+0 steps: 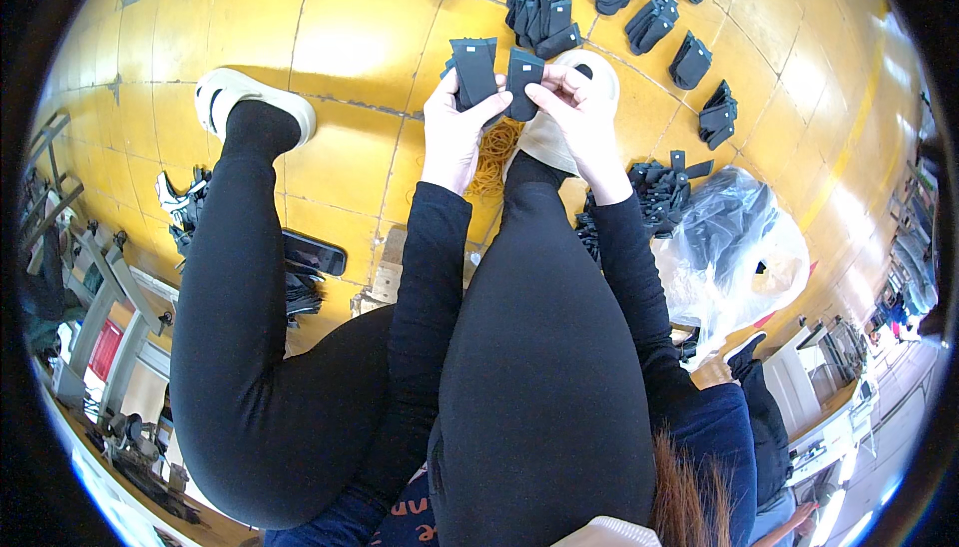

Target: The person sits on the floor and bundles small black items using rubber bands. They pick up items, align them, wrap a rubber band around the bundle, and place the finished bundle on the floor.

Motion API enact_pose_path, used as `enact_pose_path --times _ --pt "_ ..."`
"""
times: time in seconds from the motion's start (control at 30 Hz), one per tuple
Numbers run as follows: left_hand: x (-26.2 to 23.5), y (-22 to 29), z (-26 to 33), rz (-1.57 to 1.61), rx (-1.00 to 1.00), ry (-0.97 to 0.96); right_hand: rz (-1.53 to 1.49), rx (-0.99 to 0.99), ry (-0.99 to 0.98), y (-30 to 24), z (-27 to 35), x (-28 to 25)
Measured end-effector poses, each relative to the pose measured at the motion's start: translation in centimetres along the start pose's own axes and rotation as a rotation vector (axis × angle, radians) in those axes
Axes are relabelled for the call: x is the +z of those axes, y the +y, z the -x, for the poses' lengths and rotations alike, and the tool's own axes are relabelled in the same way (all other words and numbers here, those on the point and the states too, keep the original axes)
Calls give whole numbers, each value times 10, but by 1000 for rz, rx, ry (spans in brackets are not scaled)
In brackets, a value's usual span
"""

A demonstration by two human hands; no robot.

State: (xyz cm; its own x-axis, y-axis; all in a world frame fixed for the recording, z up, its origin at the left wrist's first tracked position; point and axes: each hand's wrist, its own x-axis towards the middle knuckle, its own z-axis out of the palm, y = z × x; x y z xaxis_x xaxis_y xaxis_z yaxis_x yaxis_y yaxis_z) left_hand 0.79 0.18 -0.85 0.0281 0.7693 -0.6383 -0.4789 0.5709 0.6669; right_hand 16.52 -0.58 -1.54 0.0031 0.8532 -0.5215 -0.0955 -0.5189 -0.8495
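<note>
My left hand (458, 125) is closed round a small bundle of dark socks (474, 69), fanned slightly at the top, with a small pale label on the front one. Between the thumb and fingers of my right hand (581, 125) is another dark sock (523, 75), also labelled, touching or almost touching the bundle. Both hands are raised over the floor near my right shoe. Below them lies a heap of tan rubber bands (491, 159), partly hidden by my left hand and my leg.
Dark sock bundles (652, 23) lie ahead and to the right on the yellow tiled floor (350, 22). A loose dark pile (661, 192) sits beside a clear plastic bag (734, 247) at right. Left of my thigh is a phone (314, 253). Metal frames (110, 292) stand far left.
</note>
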Motion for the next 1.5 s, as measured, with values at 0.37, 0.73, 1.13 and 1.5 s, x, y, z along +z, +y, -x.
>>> enact_pose_path --times 0.37,0.73,1.13,1.5 --pt "-1 3 0 -11 -16 -55 219 -159 94 3 -16 -22" --pt "1 1 1 -11 -17 -38 1005 -276 775 16 -108 -131" --pt "1 0 1 10 -20 -56 933 -260 789 21 -102 -149" --pt "-1 -1 0 24 -23 -45 1139 -247 846 23 -105 -128"
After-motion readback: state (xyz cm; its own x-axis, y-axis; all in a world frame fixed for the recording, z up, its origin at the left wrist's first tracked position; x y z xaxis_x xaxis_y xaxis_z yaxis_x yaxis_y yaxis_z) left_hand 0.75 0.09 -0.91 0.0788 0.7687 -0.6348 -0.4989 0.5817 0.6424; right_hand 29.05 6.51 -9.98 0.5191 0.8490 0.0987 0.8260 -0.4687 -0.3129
